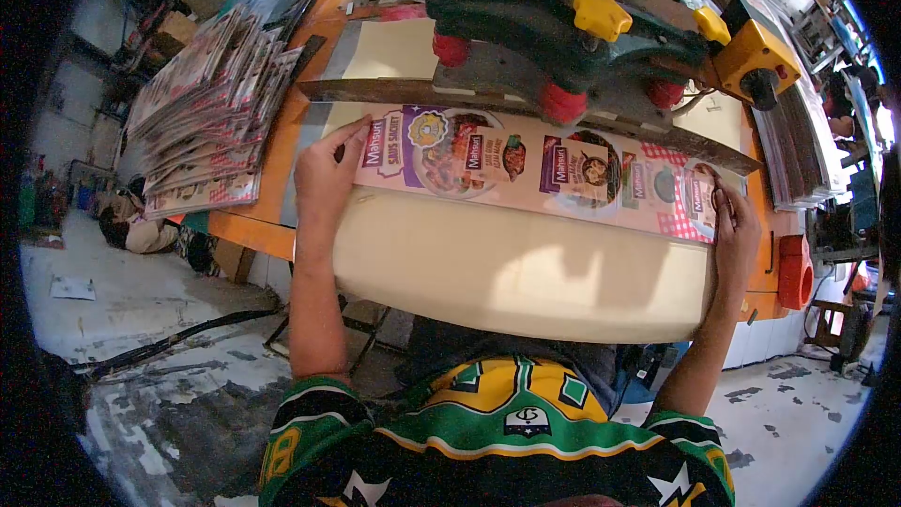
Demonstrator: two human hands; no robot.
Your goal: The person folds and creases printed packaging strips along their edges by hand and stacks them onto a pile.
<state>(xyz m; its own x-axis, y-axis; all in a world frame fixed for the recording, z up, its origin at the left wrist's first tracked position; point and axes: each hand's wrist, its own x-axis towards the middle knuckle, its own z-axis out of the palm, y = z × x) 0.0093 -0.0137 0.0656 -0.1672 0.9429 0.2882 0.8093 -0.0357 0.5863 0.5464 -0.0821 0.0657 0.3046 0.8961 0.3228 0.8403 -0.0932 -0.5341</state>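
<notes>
A long printed packaging sheet (526,169), pink with food pictures and the word "Mahsuri", lies flat across a cream board (526,263). My left hand (328,167) grips its left end, fingers and thumb closed at the edge. At the opposite end, my right hand (737,223) holds the right edge, its fingers bent around it. The sheet's far edge runs along a long metal bar (422,94) of the machine and partly under it. Above the bar sits the machine's dark green head (526,14), with yellow star knobs (603,17) and red feet (563,101).
Stacked printed sheets (211,113) stand on the orange table (253,233) at the left. Another stack (798,141) is at the right, near a yellow switch box (758,64). A red-orange tape-like ring (795,272) hangs by the right table edge. A person (150,233) is low at the far left.
</notes>
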